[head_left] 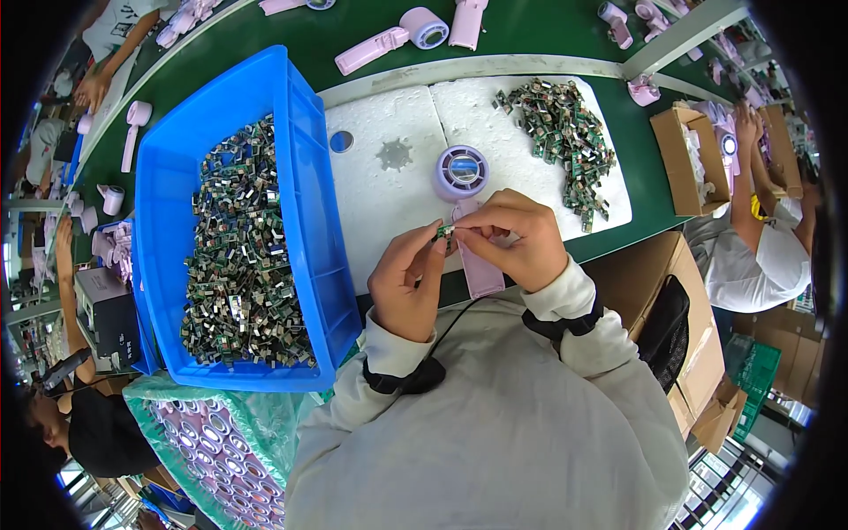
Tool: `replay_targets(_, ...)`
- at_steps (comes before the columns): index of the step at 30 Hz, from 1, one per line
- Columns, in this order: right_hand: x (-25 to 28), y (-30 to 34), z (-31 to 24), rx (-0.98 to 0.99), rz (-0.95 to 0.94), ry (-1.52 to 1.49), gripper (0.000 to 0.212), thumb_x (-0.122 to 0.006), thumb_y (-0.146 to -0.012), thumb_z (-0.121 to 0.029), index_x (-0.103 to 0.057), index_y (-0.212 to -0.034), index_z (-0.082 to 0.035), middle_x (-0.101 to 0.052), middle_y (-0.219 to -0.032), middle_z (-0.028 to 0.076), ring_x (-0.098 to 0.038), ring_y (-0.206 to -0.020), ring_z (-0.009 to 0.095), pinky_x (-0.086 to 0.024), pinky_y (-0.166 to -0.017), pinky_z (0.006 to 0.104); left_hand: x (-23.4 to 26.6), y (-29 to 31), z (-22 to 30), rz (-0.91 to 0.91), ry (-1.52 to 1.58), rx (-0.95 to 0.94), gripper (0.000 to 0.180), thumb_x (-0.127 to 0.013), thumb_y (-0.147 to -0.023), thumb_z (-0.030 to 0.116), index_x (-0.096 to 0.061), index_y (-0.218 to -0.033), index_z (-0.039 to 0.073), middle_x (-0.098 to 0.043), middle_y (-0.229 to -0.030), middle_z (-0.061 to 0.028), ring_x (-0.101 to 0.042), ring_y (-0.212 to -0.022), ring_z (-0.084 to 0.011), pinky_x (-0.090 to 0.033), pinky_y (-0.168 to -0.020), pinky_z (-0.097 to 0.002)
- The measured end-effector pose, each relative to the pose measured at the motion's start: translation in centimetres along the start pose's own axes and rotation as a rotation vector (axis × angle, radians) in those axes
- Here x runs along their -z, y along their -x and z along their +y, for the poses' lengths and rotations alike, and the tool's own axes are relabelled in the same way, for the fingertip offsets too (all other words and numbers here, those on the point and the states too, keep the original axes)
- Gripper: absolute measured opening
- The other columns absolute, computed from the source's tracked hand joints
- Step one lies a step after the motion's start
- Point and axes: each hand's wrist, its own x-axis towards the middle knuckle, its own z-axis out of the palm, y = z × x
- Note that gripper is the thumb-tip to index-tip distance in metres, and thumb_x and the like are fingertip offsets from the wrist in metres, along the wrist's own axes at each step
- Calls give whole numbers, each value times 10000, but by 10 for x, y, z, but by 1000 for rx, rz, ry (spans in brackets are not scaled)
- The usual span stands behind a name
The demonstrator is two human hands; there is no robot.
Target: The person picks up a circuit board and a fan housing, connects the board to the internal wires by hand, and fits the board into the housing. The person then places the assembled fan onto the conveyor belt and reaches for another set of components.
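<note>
One small circuit board (444, 232) is pinched in the fingertips of left hand (406, 281) and right hand (523, 237), near a pink fan (480, 267).

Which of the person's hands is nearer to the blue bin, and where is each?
Left. The left hand is apart from the blue bin, to its right; the right hand is farther right, beyond the left.

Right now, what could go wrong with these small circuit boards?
The small circuit board is held just by the tips of the left grip and right grip, so it might slip. The loose boards reach near the edge of the white foam; the right sleeve could perhaps brush some off.
</note>
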Motion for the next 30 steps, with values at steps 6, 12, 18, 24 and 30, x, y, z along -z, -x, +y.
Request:
replay_targets(6,9,-5,0,237,21,174,206,-812,-764,-12,-784,-960,-67,-644,-877,53,-619,-788,208,-512,-686,303,5,1,6,-30,-251,-88,276,-651,-953,-34,-691,-1225,-7,-681,-1104,-156,-721,-965,-215,-585,-838,-298)
replay_targets(12,4,-2,2,111,4,75,222,-825,-735,-7,-780,-946,-62,-672,-929,66,-642,-855,230,-525,-735,307,7,0,7,-31,-414,-142,300,-673,-927,-45,-709,-1219,15,-698,-1045,-148,-723,-892,-224,-567,-772,-308)
replay_targets(18,-14,12,-12,-54,119,4,220,-810,-707,24,-770,-916,-32,-689,-880,76,-652,-844,231,-530,-738,313,1,9,5,9,-452,-225,340,-675,-914,-64,-692,-1245,14,-675,-1049,-141,-710,-899,-233,-567,-772,-315)
replay_targets(24,-22,17,-16,23,224,79,204,-794,-693,32,-759,-889,-14,-694,-848,84,-653,-808,233,-531,-711,318,-6,16,0,84,-587,-390,356,-679,-906,-86,-703,-1245,21,-650,-1058,-134,-707,-909,-206,-572,-759,-309)
replay_targets(30,-19,8,-13,74,222,135,180,-789,-702,24,-751,-872,-18,-688,-831,87,-649,-778,228,-527,-694,307,-6,11,-2,86,-594,-421,362,-670,-910,-81,-678,-1263,0,-638,-1106,-152,-700,-923,-243,-571,-774,-331)
